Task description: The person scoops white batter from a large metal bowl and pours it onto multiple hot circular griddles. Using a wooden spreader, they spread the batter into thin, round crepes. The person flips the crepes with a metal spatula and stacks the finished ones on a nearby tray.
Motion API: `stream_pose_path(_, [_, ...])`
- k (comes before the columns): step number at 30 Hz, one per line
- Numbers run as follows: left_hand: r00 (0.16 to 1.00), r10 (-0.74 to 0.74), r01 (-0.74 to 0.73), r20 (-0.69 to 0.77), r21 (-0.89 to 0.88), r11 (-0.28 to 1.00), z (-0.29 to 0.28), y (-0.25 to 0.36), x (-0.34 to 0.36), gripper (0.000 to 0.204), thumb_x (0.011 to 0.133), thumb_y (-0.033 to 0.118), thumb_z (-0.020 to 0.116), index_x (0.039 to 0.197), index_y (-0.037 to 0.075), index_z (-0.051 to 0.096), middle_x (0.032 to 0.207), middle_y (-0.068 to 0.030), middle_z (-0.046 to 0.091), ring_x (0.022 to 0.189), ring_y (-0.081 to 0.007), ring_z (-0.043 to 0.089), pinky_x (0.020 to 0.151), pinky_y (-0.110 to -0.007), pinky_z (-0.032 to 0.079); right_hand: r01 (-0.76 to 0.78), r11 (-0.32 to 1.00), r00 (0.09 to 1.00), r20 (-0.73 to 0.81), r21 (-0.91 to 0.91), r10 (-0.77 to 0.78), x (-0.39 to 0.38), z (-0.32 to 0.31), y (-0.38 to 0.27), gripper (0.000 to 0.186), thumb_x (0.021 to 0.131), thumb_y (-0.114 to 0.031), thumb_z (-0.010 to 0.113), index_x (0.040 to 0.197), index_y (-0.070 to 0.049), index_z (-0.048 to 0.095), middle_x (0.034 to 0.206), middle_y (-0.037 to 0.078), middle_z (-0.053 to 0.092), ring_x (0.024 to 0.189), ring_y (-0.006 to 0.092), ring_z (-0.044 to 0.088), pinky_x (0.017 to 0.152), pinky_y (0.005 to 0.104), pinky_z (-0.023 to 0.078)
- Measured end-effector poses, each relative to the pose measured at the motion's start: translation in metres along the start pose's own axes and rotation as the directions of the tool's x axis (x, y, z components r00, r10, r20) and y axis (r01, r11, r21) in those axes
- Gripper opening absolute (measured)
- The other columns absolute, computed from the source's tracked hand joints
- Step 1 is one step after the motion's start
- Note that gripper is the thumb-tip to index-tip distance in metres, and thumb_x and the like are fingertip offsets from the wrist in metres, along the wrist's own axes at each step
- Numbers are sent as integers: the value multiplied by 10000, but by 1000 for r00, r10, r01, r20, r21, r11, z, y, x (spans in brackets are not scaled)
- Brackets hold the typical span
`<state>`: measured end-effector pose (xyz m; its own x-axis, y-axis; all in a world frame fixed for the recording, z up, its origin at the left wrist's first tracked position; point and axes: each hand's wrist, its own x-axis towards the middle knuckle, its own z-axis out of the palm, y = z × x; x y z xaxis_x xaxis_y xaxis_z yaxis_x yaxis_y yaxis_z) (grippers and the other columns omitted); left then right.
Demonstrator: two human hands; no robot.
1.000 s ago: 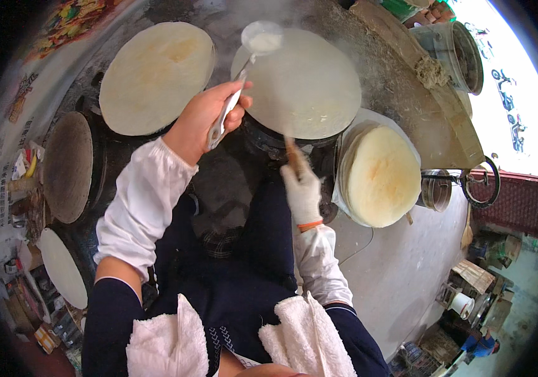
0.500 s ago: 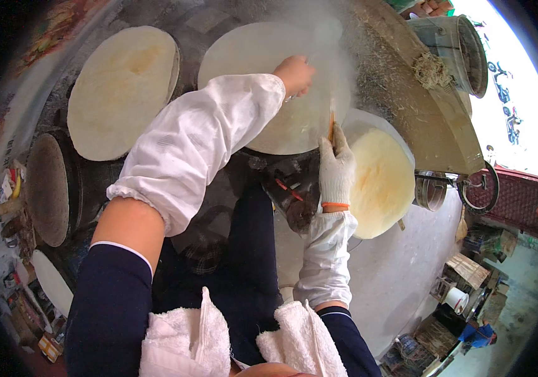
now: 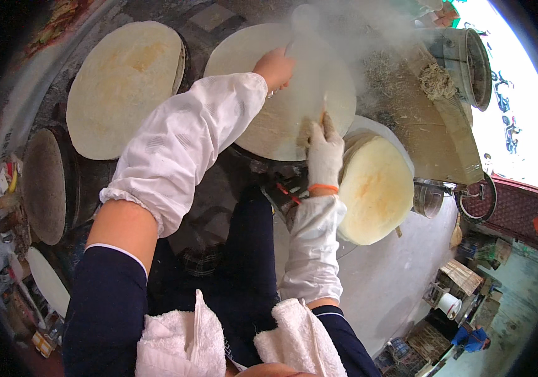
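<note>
A large round sheet of pale batter (image 3: 237, 53) lies on the round griddle in front of me, partly veiled by steam. My left hand (image 3: 275, 69), bare below a white sleeve cover, is closed over it on the thin handle of what looks like a ladle (image 3: 305, 17), its pale round end blurred by steam. My right hand (image 3: 325, 151), in a white knit glove, grips a thin wooden stick (image 3: 325, 112) over the sheet's near right edge; the stick's far end is lost in vapour.
Stacked round flatbreads (image 3: 379, 188) sit close to my right hand. Another big flatbread (image 3: 124, 88) lies at the left, beyond a bare dark griddle (image 3: 44, 185). A worn board (image 3: 445, 119) and a metal bucket (image 3: 460, 63) stand at the far right.
My left hand has drawn left and slightly toward me, and the ladle's round end has shifted left. My right hand has moved a little left and nearer with the stick. The steam has thinned.
</note>
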<state>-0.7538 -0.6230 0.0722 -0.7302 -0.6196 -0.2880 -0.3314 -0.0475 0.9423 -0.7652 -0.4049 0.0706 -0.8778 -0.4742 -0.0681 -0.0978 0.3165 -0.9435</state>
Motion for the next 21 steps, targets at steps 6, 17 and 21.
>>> stream_pose_path(6, [986, -159, 166, 47, -309, 937, -10, 13, -6, 234, 994, 199, 536, 1064, -23, 548, 823, -88, 570, 558, -133, 519, 483, -293, 460, -255, 960, 963, 125, 114, 240, 16, 45, -20, 495, 948, -246, 616, 1393, -31, 590, 818, 116, 678, 610, 199, 617, 579, 346, 503])
stream_pose_path(17, [978, -159, 209, 135, -670, 713, -76, 84, -118, 317, 1051, 278, 525, 1247, 34, 576, 765, 31, 543, 539, -17, 468, 410, -167, 387, 33, 786, 996, 84, -618, 24, 9, -7, -23, 560, 924, -272, 664, 1459, -154, 545, 950, 152, 747, 802, 261, 730, 718, 364, 560])
stream_pose_path(21, [984, -9, 137, 180, -713, 688, -114, 75, -200, 359, 1059, 304, 494, 1295, 39, 549, 735, 41, 518, 489, -20, 449, 385, -164, 338, 100, 884, 964, 265, -457, 27, -26, 2, -39, 593, 911, -414, 616, 1462, -220, 520, 996, 245, 721, 977, 392, 700, 890, 464, 522])
